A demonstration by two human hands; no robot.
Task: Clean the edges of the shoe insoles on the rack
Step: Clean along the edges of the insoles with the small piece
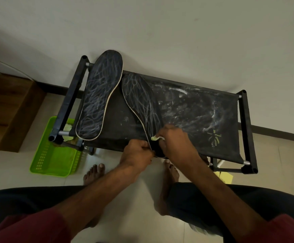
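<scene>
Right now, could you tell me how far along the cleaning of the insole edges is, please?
Done: nothing looks clearly finished. In hand: the left hand grips the heel end of the right insole while the right hand presses a pale wipe against its edge. Left: the rest of this edge, then probably the left insole, which lies untouched on the rack.
</scene>
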